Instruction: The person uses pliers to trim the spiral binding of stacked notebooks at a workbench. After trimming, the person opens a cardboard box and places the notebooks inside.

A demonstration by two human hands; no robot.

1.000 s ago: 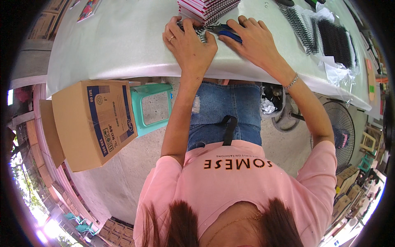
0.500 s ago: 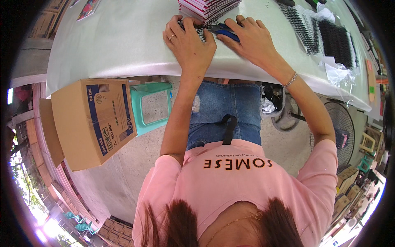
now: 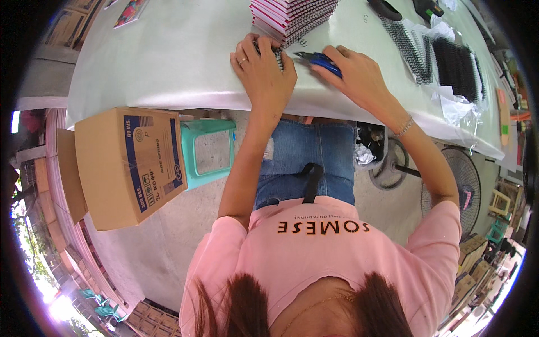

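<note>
My left hand [image 3: 264, 73] is closed over a small black-and-white spiral-bound notebook [image 3: 278, 58], most of which it hides. In my right hand [image 3: 359, 73] are blue-handled cutting pliers [image 3: 325, 63]. Their dark jaws point left toward the notebook's coil, a short gap away from it. Just beyond both hands rises a stack of spiral-bound notebooks [image 3: 292, 19] with red and white page edges. A small loose curl of wire [image 3: 302, 42] lies on the white-covered table [image 3: 168, 62] at the foot of the stack.
Black binding coils [image 3: 457, 67] lie at the right with crumpled clear wrap [image 3: 457, 106]. Dark-handled tools [image 3: 385, 9] are at the far right. Below the table stand a cardboard box [image 3: 106, 168], a green stool [image 3: 191, 154] and a fan [image 3: 452, 191].
The pliers have drawn back to the right, away from the notebook's coil, along with my right hand. A small wire curl now shows by the stack. My left hand keeps its hold.
</note>
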